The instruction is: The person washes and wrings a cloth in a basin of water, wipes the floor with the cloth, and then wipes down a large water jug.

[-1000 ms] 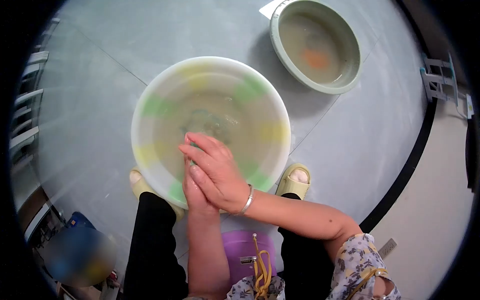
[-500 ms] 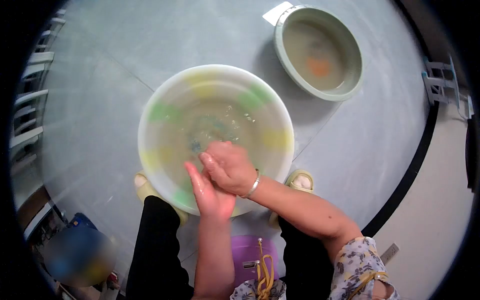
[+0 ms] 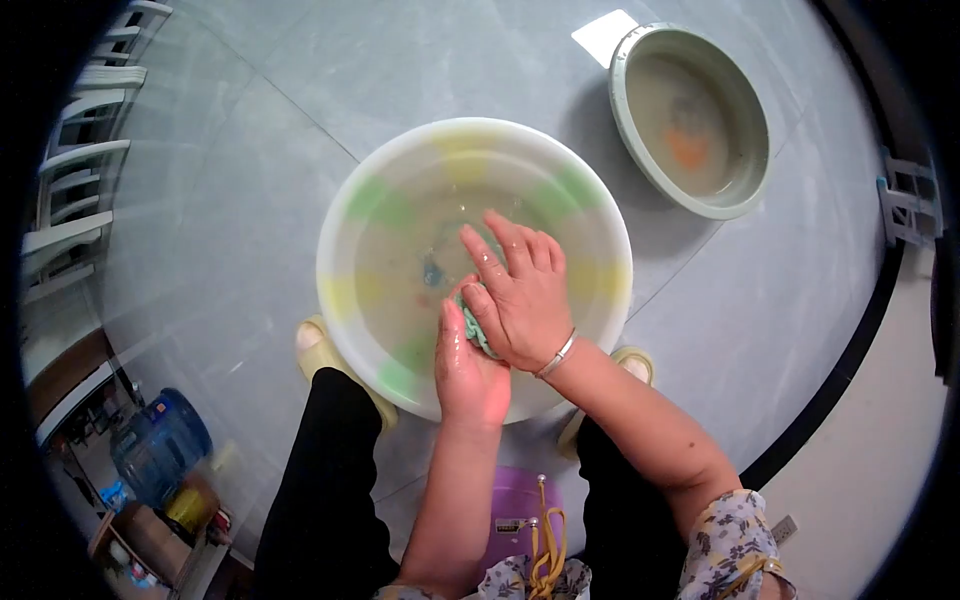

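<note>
A bunched green cloth [image 3: 474, 324] is pressed between my two hands above a large white basin [image 3: 327, 235] of cloudy water. My left hand [image 3: 468, 375] cups it from below, palm up, its fingers partly hidden. Over it lies my right hand [image 3: 527, 300], palm down, fingers stretched and spread, its thumb side against the cloth. A silver bracelet [image 3: 557, 355] circles the right wrist. Both hands look wet. Something bluish [image 3: 432, 272] shows blurred in the water just beyond the hands.
A grey-green tub [image 3: 745, 205] of murky water with an orange thing [image 3: 688, 147] stands at the upper right, beside a white sheet [image 3: 602, 38]. White chairs [image 3: 85, 155] line the left. A blue water bottle [image 3: 160, 445] stands lower left. A purple stool [image 3: 510, 500] is below me.
The right fingers have opened out from a curled position, and the green cloth now shows between the hands. The camera view has shifted, so the basins appear farther right.
</note>
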A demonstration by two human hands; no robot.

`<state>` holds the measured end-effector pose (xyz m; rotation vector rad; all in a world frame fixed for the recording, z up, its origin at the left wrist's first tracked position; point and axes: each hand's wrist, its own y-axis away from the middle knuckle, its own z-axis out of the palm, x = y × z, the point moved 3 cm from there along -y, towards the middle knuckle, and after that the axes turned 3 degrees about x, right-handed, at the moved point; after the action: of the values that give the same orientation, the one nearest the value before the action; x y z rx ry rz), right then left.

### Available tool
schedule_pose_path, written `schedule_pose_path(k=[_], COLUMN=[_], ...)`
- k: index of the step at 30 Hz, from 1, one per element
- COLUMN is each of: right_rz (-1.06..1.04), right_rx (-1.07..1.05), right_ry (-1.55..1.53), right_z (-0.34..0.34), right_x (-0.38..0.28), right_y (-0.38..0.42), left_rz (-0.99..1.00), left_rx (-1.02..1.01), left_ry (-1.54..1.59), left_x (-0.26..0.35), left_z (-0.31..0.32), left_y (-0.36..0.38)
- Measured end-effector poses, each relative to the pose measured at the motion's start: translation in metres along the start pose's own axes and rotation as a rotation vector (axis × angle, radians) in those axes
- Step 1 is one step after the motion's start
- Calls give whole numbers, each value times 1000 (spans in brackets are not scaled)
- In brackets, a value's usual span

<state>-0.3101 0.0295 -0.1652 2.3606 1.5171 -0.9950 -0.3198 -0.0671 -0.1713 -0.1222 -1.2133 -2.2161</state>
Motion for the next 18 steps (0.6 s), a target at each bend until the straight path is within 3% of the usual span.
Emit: schedule_pose_path(k=[2,4,6,8,12,14,18], right_rz=[20,153,132,302,412,658,571], right_rx=[-24,-97,-97,-95,-41,21,-7], right_ry=[16,-377,-507,-766,-771,-898,-754], right_z=[0,4,6,6,-6,-6,1], right_x=[-10,-15,-16,-10,8,15,23], right_y=[5,13,19,27,26,31,42], left_rz=[38,36,118,141,151,133,135], left_rx=[50,80,155,121,170,168,191], left_ry=[-20,-51,-60,-125,-197,-161,-178], left_x=[-2,2,6,13,23,26,29], left_z=[-10,0,6,1,4,-3,-11], left_y=[-4,0,3,5,3,-1,-4])
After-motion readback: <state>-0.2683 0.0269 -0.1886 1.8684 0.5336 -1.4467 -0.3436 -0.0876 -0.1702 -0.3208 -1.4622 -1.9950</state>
